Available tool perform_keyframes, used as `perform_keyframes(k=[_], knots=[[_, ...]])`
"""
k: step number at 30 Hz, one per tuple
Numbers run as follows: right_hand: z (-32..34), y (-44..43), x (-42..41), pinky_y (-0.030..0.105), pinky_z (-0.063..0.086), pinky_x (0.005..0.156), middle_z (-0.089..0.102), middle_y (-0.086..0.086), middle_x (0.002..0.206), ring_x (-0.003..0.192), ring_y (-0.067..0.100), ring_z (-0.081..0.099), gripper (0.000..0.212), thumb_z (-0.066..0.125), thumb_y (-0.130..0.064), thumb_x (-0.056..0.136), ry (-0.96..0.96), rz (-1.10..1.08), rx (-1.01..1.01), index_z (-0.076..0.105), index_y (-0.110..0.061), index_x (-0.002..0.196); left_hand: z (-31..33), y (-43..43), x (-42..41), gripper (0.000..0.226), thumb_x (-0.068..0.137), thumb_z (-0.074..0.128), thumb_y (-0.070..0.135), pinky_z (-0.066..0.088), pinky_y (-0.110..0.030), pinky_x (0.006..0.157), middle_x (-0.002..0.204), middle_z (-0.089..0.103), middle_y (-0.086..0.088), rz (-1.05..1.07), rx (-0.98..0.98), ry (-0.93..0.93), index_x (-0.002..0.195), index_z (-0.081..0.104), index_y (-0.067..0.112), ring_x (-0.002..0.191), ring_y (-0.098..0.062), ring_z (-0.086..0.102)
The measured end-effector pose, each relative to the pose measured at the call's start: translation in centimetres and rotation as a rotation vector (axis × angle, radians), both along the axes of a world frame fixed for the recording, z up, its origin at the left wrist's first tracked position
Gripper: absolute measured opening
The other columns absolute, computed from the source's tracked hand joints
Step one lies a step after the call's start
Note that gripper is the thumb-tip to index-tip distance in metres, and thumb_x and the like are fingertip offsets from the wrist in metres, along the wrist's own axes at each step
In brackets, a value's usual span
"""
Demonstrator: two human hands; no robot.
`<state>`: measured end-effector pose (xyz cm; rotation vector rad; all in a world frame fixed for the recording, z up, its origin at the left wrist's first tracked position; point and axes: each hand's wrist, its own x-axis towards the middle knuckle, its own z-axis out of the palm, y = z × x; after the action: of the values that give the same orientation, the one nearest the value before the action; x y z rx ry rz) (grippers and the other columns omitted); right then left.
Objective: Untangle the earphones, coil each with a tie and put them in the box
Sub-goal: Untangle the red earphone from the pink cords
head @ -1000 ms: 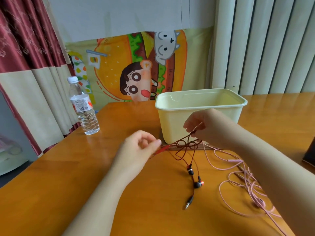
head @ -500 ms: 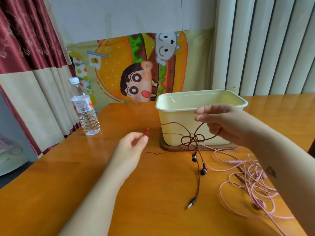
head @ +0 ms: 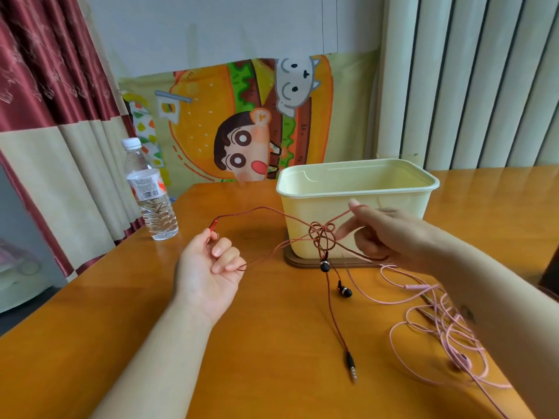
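Red braided earphones [head: 323, 241] hang knotted in the air in front of the pale yellow box [head: 357, 189]. My left hand [head: 210, 269], palm up, grips the red cord near its small inline piece [head: 213, 224]. My right hand [head: 384, 234] holds the cord on the other side of the knot, with a strand over one raised finger. Two black earbuds [head: 344, 291] and the jack plug [head: 351, 362] dangle down to the table. Pink earphones [head: 438, 325] lie in loose loops on the table under my right forearm.
The box stands on a brown base [head: 305, 263] on the orange wooden table [head: 272, 373]. A water bottle [head: 149, 195] stands at the left table edge. Curtains and a cartoon cloth hang behind. A dark object [head: 550, 273] sits at the right edge.
Both hands have moved apart and lifted, stretching the red cord between them. The knot has risen off the table and the earbuds now hang lower.
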<state>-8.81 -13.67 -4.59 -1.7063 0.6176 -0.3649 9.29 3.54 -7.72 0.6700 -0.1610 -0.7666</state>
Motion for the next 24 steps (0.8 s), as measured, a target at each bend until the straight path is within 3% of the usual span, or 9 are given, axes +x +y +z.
perform_keyframes(k=[2,4,8,11,14,17,20,24], knots=[[-0.1,0.3,0.5,0.021,0.021,0.040,0.057,0.008,0.052,0.036,0.009,0.020,0.063,0.026,-0.055,0.096,-0.098,0.028,0.307,0.066,-0.006,0.095,0.1,0.0,0.0,0.030,0.099,0.037,0.025,0.022,-0.017,0.036,0.050,0.026,0.007,0.005,0.017,-0.006,0.070,0.040,0.018,0.036,-0.007,0.019],[-0.1,0.9,0.9,0.019,0.026,0.040,0.070,0.017,0.074,0.037,0.009,0.015,0.073,0.022,-0.067,0.090,-0.143,0.082,0.496,0.062,-0.007,0.104,0.1,0.0,-0.1,0.030,0.099,0.038,0.026,0.022,-0.017,0.035,0.049,0.025,0.007,-0.001,0.030,-0.017,0.070,0.041,0.018,0.034,-0.006,0.019],[0.4,1.4,0.5,0.024,0.028,0.048,0.066,0.024,0.114,0.047,0.012,0.015,0.093,0.018,-0.080,0.079,-0.182,0.174,0.606,0.053,-0.008,0.126,0.2,0.1,-0.3,0.030,0.100,0.039,0.028,0.021,-0.018,0.034,0.048,0.026,0.007,-0.016,0.064,-0.046,0.072,0.043,0.018,0.033,-0.007,0.020],[0.7,1.3,0.4,0.023,0.036,0.046,0.067,0.021,0.113,0.043,0.013,0.029,0.092,0.020,-0.082,0.077,-0.104,0.087,0.467,0.054,-0.011,0.125,0.4,0.3,0.0,0.029,0.100,0.039,0.029,0.021,-0.018,0.034,0.048,0.027,0.007,0.027,0.060,-0.059,0.074,0.044,0.017,0.033,-0.007,0.020],[0.9,1.4,0.5,0.022,0.034,0.043,0.072,0.010,0.104,0.048,0.015,0.032,0.093,0.024,-0.086,0.069,0.042,-0.034,0.128,0.059,-0.018,0.121,0.4,0.5,0.6,0.028,0.100,0.039,0.027,0.020,-0.018,0.035,0.047,0.030,0.006,0.084,0.138,-0.172,0.075,0.044,0.017,0.033,-0.006,0.022],[1.2,2.0,0.6,0.022,0.033,0.048,0.070,-0.001,0.108,0.052,0.016,0.032,0.098,0.023,-0.091,0.060,0.114,-0.032,-0.068,0.059,-0.024,0.122,0.0,0.4,0.6,0.022,0.100,0.040,0.030,0.023,-0.018,0.038,0.054,0.041,0.003,0.077,0.295,-0.447,0.084,0.047,0.017,0.037,-0.005,0.027],[1.7,2.7,0.4,0.024,0.035,0.050,0.066,-0.005,0.115,0.054,0.016,0.036,0.105,0.020,-0.092,0.055,0.152,0.005,-0.134,0.054,-0.024,0.127,-0.2,0.5,-0.4,0.019,0.098,0.042,0.039,0.031,-0.022,0.044,0.068,0.054,-0.001,0.006,0.556,-0.795,0.106,0.051,0.025,0.046,-0.008,0.039],[1.9,3.3,0.5,0.024,0.038,0.050,0.067,-0.006,0.114,0.049,0.016,0.039,0.101,0.019,-0.089,0.057,0.185,0.065,-0.120,0.056,-0.023,0.124,-0.6,0.5,-1.6,0.023,0.095,0.045,0.045,0.043,-0.016,0.069,0.099,0.060,0.011,0.019,0.793,-1.212,0.111,0.056,0.033,0.088,-0.004,0.057]])
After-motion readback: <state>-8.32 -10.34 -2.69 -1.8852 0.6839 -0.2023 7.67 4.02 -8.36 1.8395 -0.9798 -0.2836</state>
